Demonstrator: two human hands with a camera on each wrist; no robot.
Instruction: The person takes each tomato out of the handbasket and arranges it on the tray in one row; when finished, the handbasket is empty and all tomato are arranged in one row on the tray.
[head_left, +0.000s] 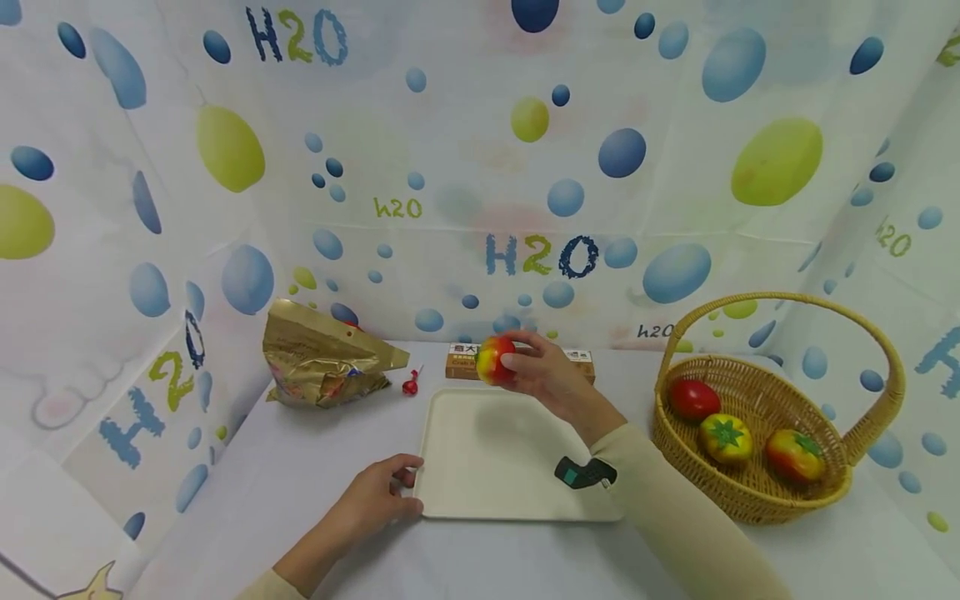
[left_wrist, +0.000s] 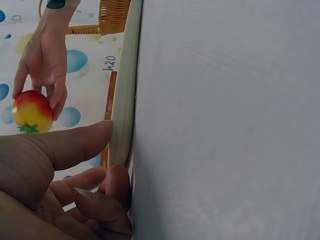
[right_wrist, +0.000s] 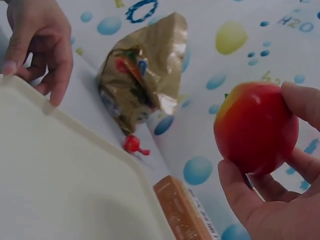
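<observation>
My right hand holds a red-and-yellow fruit with a green leafy top, raised over the far part of a cream tray. In the right wrist view, thumb and fingertips grip the fruit from its sides. My left hand is at the tray's left edge near the front corner. The left wrist view shows its thumb and curled fingers pinching the rim. The tray lies flat on the white-covered table.
A wicker basket with a tall handle stands at the right, holding a red fruit and two leafy-topped ones. At the back left are a gold bag and a red-wrapped lollipop. A brown-and-white box lies behind the tray.
</observation>
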